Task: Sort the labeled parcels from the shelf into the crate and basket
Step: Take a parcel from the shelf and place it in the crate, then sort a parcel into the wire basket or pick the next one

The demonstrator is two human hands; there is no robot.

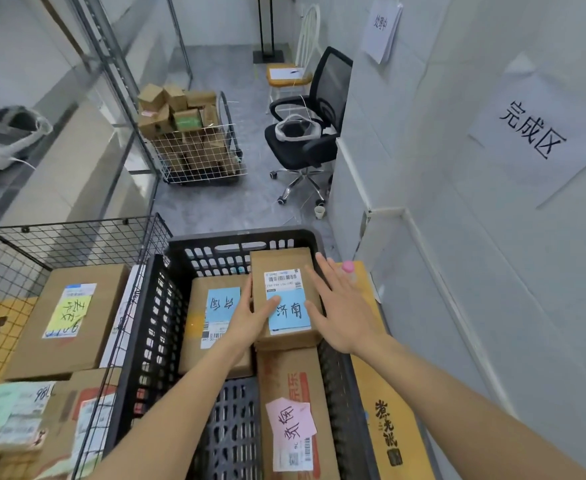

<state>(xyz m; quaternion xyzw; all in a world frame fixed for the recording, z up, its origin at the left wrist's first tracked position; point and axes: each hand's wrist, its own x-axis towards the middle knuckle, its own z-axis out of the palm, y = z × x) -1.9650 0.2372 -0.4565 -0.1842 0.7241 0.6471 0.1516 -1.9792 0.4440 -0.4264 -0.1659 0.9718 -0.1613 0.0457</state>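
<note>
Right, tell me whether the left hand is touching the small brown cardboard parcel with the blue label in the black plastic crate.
Touching. The head view shows the left hand gripping the small brown cardboard parcel, its thumb lying on the blue label.

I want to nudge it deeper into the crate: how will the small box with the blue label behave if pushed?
The small box looks like stiff cardboard with flat faces, so it should slide, not roll. It sits on another box in the black crate, so it might tip off an edge. It is probably light; the left hand holds it alone.
</note>
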